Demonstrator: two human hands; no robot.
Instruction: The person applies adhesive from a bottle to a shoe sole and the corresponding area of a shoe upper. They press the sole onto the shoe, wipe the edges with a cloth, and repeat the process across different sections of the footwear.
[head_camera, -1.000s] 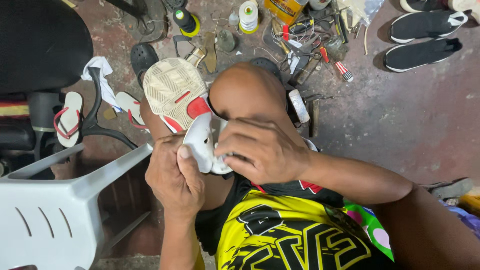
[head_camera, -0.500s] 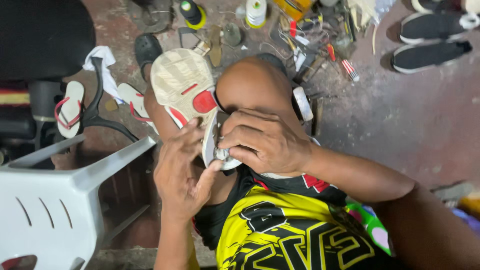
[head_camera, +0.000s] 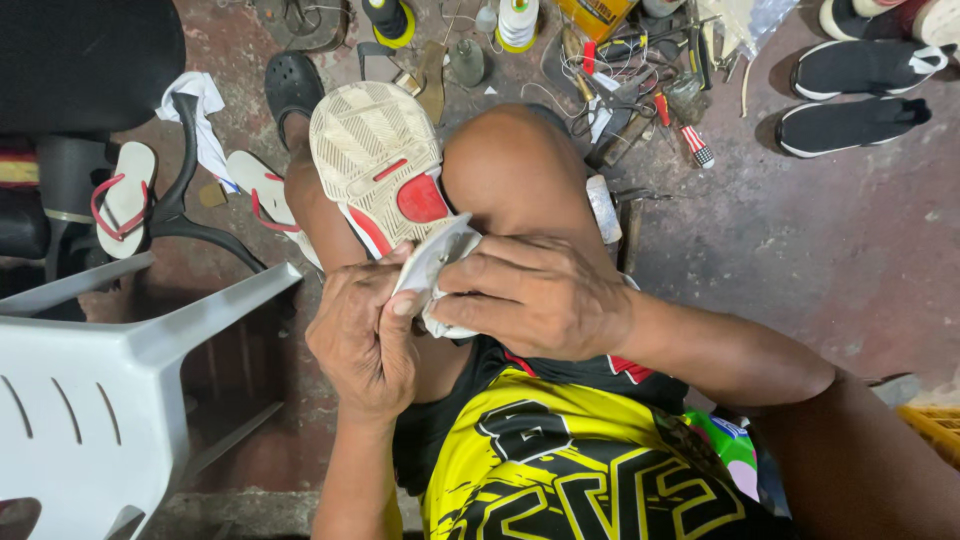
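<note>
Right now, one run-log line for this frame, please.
left hand: grips shoe heel | right hand: grips shoe heel | shoe: sole up, between knees | floor: tools, sandals

My concrete floor (head_camera: 800, 260) carries scattered tools (head_camera: 640, 80) at twelve o'clock, black shoes (head_camera: 850, 95) at two, flip-flops (head_camera: 125, 195) at ten.

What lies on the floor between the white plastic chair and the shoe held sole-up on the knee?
In the head view, a white flip-flop with red straps lies between the chair and the shoe, beside the dark curved chair base.
</note>
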